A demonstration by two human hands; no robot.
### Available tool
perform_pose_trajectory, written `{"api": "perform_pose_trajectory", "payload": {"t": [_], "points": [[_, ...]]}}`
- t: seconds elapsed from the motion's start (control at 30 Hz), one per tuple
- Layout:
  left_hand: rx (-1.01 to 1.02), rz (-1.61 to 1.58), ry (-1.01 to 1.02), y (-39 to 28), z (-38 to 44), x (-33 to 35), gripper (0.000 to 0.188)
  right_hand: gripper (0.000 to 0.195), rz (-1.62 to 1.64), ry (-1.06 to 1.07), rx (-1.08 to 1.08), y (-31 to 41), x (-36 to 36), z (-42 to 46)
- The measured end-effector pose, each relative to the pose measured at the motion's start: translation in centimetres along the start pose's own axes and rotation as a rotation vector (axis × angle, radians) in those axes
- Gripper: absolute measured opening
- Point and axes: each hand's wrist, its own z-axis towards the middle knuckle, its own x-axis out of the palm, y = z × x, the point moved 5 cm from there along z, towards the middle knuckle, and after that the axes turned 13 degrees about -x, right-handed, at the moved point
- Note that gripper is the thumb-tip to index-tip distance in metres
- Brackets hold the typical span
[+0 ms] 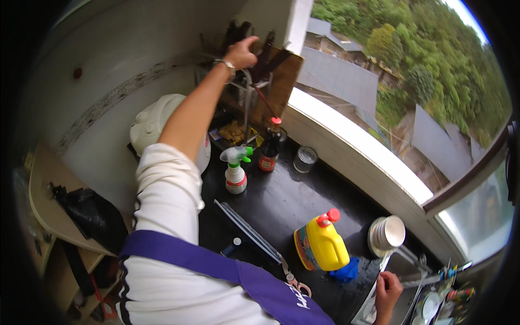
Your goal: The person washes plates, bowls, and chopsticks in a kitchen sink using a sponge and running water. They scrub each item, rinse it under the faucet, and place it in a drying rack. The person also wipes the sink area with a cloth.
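Note:
My left hand (242, 53), with a bracelet at the wrist, reaches over a metal rack (248, 85) in the far corner. It is at the dark handles of knives (266, 53); whether the fingers grip one is unclear. Behind the rack leans a wooden cutting board (289, 75). Above the near rim of a metal sink (400, 292), my right hand (388, 286) is loosely curled, and nothing shows in it. A yellow jug (325, 245) with a red cap stands left of it, beside a crumpled blue cloth or plastic (345, 271).
On the black countertop (272, 199) are a spray bottle (235, 178), dark sauce bottle (268, 150), glass jar (304, 159), scissors (298, 286) and a long box (248, 231). A white appliance (156, 118) is under my left arm. Stacked bowls (388, 235) stand near the window.

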Motion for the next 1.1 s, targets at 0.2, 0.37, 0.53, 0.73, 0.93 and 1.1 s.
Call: {"api": "perform_pose_trajectory", "payload": {"t": [0.2,0.37,0.53,0.73,0.93,1.1], "points": [[0.251,0.126,-0.405,0.0,-5.2,-4.7,0.04,0.006,0.121,-0.146,0.408,-4.5,-3.3,-7.9],[0.659,0.612,-0.166,-5.1,-16.9,2.9,0.014,0.005,0.122,-0.227,0.457,-7.1,-4.0,-15.2],[0.526,0.286,-0.202,-5.1,-13.1,2.4,0.001,0.005,0.11,-0.232,0.45,-6.0,-4.4,-16.2],[0.066,0.28,-0.461,-5.5,-3.3,-2.6,0.026,0.005,0.116,-0.277,0.527,-5.4,-5.0,-19.6],[-0.111,0.38,-0.577,-3.4,-0.5,-2.0,0.047,0.005,0.095,-0.299,0.519,-4.3,-4.1,-20.3],[0.201,0.367,-0.863,-6.4,-2.6,-1.3,0.059,0.006,0.026,-0.284,0.555,-4.1,-4.7,-20.8]]}}
